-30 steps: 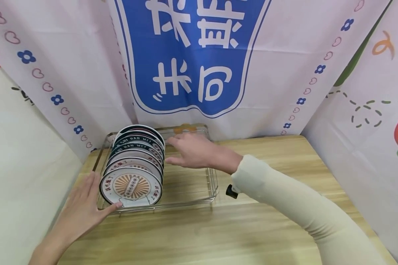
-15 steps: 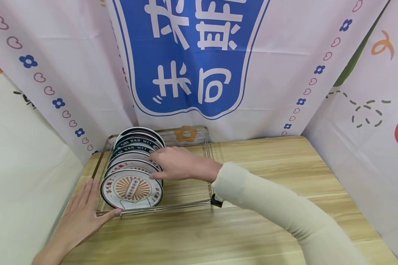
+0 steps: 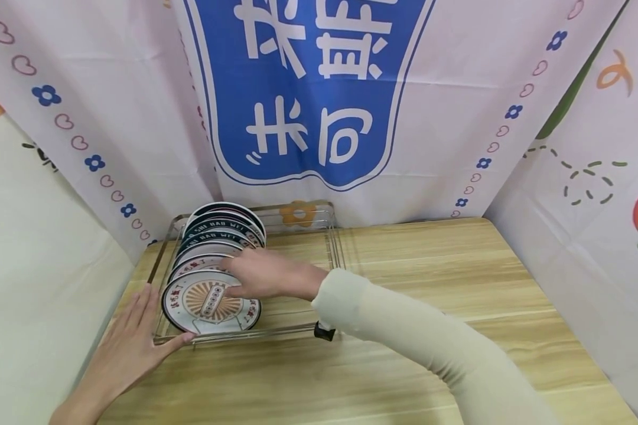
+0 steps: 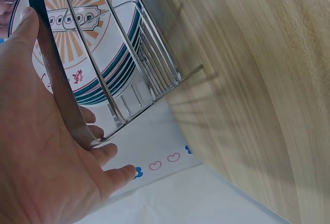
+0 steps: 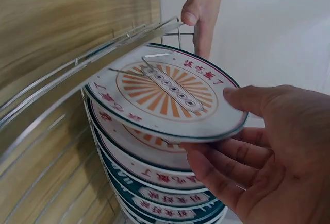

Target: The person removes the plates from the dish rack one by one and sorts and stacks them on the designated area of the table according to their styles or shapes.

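Several round patterned plates stand in a row, leaning back in the left part of a wire dish rack point(image 3: 156, 265). The front plate point(image 3: 183, 304) is white with a dark rim and an orange sunburst. My right hand point(image 3: 263, 273) is at its right side. In the right wrist view, the thumb lies on the front plate's point(image 5: 154, 87) face near the edge, fingers behind it, pinching the rim. My left hand point(image 3: 127, 345) holds the rack's front left corner; the left wrist view shows the thumb on the metal band point(image 4: 51, 69) and fingers beyond it. Plates with green bands point(image 3: 212, 236) stand behind.
The rack stands on a wood-grain table point(image 3: 404, 354) against a printed cloth backdrop point(image 3: 436, 118). White side walls point(image 3: 579, 195) enclose left and right. A small black piece point(image 3: 324, 332) hangs by the right sleeve point(image 3: 404, 330).
My right hand has moved left and toward the front, from beside the plates onto the front plate. My left hand stays at the rack's corner.
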`<action>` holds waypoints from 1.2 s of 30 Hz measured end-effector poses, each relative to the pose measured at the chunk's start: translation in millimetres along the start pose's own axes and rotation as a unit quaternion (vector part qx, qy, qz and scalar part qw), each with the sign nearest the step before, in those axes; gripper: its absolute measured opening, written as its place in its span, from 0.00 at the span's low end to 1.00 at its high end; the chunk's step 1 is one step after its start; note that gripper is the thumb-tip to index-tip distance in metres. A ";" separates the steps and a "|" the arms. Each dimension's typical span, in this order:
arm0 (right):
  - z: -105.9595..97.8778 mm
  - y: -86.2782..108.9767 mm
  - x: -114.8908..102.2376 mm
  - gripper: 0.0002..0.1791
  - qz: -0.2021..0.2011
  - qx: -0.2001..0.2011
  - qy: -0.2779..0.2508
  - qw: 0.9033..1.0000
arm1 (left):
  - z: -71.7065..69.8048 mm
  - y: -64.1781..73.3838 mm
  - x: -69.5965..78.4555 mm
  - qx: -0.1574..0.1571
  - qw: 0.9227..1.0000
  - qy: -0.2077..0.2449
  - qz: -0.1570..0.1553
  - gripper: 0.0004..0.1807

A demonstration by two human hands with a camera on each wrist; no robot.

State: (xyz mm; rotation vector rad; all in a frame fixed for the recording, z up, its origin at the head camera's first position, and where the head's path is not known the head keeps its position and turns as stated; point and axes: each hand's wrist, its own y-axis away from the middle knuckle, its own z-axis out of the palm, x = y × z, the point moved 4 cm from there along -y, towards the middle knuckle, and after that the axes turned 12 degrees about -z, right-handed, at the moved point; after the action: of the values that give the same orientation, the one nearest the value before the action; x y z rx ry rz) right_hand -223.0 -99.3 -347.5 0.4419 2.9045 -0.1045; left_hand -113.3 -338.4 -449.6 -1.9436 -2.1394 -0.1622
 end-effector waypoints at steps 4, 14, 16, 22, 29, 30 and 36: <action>9.2 -7.1 0.2 0.25 0.013 -0.007 -0.009 1.000 | -0.1 0.0 -0.3 -0.002 1.000 0.008 -0.002 0.67; 23.9 -11.9 5.8 0.22 0.050 0.009 -0.042 0.998 | -0.7 -2.3 -0.5 -0.013 1.000 0.011 -0.006 0.67; 23.8 -10.9 6.1 0.19 0.050 0.015 -0.035 0.998 | -0.7 -2.9 -0.1 -0.015 1.000 0.013 -0.007 0.67; 22.1 -7.7 6.2 0.14 0.052 0.048 -0.034 0.997 | -1.2 -3.0 -0.3 -0.018 0.999 0.027 -0.012 0.67; 7.0 4.2 6.8 0.09 0.060 0.105 -0.071 0.990 | -1.0 -3.2 -0.9 -0.023 0.998 0.051 -0.018 0.67; 3.7 7.2 7.6 0.09 0.063 0.114 -0.079 0.988 | -0.8 -3.7 -1.4 -0.023 0.998 0.053 -0.017 0.67; -17.2 29.0 15.5 0.10 0.076 0.164 -0.140 0.974 | -0.5 -4.3 -2.4 -0.019 0.998 0.062 -0.009 0.64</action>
State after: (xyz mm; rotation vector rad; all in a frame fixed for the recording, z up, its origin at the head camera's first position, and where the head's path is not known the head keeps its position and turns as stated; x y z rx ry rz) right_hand -232.0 -65.5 -335.0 0.6421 2.5691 -0.5794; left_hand -117.3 -341.3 -449.4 -1.8824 -2.0899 -0.3209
